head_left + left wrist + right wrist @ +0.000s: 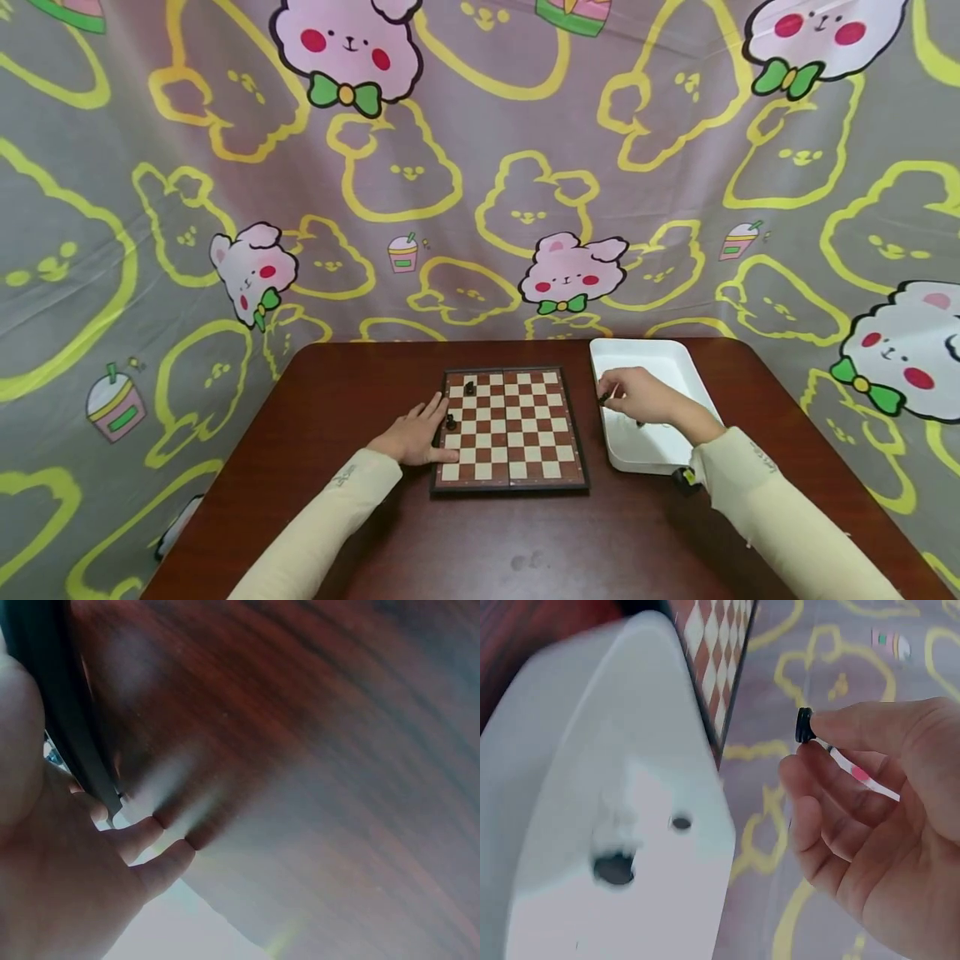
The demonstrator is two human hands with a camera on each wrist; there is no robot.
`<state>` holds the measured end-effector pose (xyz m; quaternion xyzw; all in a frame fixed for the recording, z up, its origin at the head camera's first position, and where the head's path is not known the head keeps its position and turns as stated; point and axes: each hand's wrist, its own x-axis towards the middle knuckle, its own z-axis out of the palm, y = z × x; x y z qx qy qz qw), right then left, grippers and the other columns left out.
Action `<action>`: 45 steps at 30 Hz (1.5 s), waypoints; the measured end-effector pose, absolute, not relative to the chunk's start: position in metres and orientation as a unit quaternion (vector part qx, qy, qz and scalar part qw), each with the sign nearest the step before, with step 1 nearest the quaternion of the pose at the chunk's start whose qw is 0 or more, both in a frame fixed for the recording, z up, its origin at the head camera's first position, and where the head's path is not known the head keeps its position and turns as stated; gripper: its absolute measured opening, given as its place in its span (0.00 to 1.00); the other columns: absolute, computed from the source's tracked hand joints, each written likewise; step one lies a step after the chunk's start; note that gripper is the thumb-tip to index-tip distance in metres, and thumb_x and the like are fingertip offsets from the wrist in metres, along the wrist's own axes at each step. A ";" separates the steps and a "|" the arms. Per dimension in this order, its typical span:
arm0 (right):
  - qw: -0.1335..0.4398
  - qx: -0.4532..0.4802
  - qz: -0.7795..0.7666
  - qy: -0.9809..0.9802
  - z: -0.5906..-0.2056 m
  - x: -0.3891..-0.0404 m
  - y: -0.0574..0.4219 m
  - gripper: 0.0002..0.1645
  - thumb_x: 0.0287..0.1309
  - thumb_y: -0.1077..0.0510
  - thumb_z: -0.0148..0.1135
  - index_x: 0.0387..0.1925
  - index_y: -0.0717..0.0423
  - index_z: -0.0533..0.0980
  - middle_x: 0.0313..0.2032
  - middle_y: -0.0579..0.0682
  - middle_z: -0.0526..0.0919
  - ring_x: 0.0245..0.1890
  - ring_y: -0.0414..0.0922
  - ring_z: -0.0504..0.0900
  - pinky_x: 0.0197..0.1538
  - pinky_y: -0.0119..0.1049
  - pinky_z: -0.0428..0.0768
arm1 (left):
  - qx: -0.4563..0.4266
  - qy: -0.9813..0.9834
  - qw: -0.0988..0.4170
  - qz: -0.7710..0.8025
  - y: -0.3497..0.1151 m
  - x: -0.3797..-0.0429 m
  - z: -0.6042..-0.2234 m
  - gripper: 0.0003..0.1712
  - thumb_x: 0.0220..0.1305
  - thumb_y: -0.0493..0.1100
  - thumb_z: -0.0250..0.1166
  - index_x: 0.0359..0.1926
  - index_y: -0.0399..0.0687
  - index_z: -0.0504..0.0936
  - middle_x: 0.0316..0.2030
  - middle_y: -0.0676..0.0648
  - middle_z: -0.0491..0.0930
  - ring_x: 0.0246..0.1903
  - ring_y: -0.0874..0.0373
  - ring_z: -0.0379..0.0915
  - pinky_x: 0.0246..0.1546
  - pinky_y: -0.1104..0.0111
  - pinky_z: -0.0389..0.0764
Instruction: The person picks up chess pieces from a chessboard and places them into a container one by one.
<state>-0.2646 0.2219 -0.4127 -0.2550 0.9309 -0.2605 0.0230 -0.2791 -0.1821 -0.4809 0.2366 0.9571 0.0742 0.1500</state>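
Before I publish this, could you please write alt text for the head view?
A person's right hand pinches a small black piece at the left side of a white tray, while the left hand touches the left edge of a chessboard holding two black pieces. Behind the brown table hangs a cartoon-patterned cloth.

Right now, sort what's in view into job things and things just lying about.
Belongs to the job:
chessboard, left hand on its left edge
two dark chess pieces on it
small dark piece pinched by the right hand
white tray with blurred dark items inside

Just there:
patterned cloth, only a backdrop
table, only the support
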 end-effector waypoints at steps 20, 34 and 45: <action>0.031 -0.184 -0.255 0.949 -0.423 -0.267 0.290 0.05 0.51 0.66 0.63 0.30 0.54 0.77 0.26 0.43 0.78 0.27 0.40 0.76 0.30 0.37 0.73 | 0.235 0.959 0.147 0.062 -0.181 -0.280 -0.484 0.61 0.54 0.76 0.55 0.75 0.46 0.42 0.74 0.43 0.37 0.67 0.37 0.47 0.58 0.44 0.61; 0.019 -0.144 -0.252 0.957 -0.424 -0.265 0.298 0.13 0.51 0.63 0.67 0.40 0.63 0.78 0.36 0.56 0.80 0.30 0.44 0.78 0.33 0.39 0.75 | 0.226 0.960 0.156 0.058 -0.182 -0.281 -0.484 0.63 0.53 0.77 0.53 0.75 0.47 0.38 0.74 0.44 0.34 0.68 0.38 0.45 0.59 0.44 0.59; 0.028 -0.164 -0.258 0.952 -0.420 -0.266 0.288 0.09 0.52 0.64 0.66 0.37 0.62 0.78 0.30 0.46 0.80 0.29 0.42 0.78 0.32 0.37 0.75 | 0.226 0.959 0.158 0.062 -0.183 -0.283 -0.486 0.64 0.53 0.77 0.53 0.75 0.46 0.36 0.74 0.46 0.33 0.69 0.38 0.44 0.61 0.45 0.58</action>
